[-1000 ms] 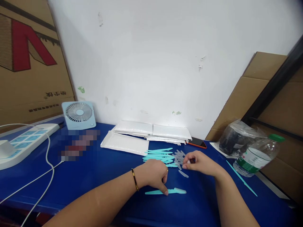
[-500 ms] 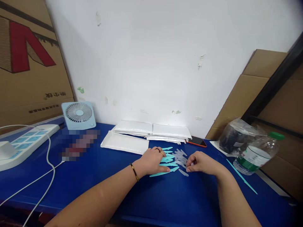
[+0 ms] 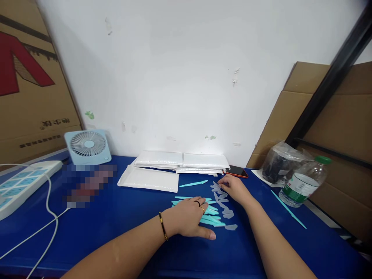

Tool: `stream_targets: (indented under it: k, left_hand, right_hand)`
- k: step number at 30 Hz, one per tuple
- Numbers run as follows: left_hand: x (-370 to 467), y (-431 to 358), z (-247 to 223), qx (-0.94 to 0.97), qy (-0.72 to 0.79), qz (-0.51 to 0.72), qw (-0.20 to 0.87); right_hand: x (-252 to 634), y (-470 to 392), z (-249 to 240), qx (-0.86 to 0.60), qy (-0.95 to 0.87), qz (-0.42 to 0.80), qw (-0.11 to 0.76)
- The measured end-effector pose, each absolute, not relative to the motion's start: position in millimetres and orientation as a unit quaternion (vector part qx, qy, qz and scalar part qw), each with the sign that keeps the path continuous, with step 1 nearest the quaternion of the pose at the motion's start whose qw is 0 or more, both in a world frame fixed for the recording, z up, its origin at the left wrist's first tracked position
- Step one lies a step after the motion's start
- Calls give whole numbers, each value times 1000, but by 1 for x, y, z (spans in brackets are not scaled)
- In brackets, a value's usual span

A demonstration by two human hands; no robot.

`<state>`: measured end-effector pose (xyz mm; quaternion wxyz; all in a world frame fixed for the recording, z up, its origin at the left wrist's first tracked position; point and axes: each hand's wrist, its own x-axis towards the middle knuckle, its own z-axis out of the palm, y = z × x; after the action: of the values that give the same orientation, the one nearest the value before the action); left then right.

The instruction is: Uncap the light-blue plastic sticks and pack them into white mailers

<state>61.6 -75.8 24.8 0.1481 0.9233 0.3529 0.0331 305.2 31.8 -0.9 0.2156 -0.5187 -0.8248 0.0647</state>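
Observation:
My left hand (image 3: pixel 193 217) lies spread and palm down over several turquoise blade-shaped sticks (image 3: pixel 213 220) on the blue table. One turquoise stick (image 3: pixel 194 183) lies apart behind them, in front of the white padded envelopes. Several translucent whitish covers (image 3: pixel 223 200) form a loose column to the right of the sticks, with one (image 3: pixel 231 227) at its near end. At the column's far end is my right hand (image 3: pixel 231 186), its fingers drawn together at the covers; what they hold, if anything, is too small to tell.
White padded envelopes (image 3: pixel 149 179) lie along the wall, a phone (image 3: pixel 236 171) beside them. On the right are a bottle (image 3: pixel 303 184), a bagged dark object (image 3: pixel 274 164) and another turquoise stick (image 3: pixel 288 209). A fan (image 3: pixel 88 146), power strip (image 3: pixel 27 184) and cable (image 3: pixel 56 223) are on the left.
My left hand has moved nearer the front edge with the sticks, spreading its fingers and leaving one stick behind. My right hand has moved to the far end of the covers. The view has shifted slightly.

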Motion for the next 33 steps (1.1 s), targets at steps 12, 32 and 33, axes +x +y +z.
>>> stream_targets:
  k: [12,32,33]
  left_hand:
    - [44,-1,7,836,532,139,1]
    - [32,-3,13,762,535,325,164]
    - [32,-4,13,760,534,330,169]
  right_hand:
    - [297,38,-5,-524,-828,38,197]
    - [290,24,7,-470,-613,366,519]
    - [289,22,10,-460,-595,395,527]
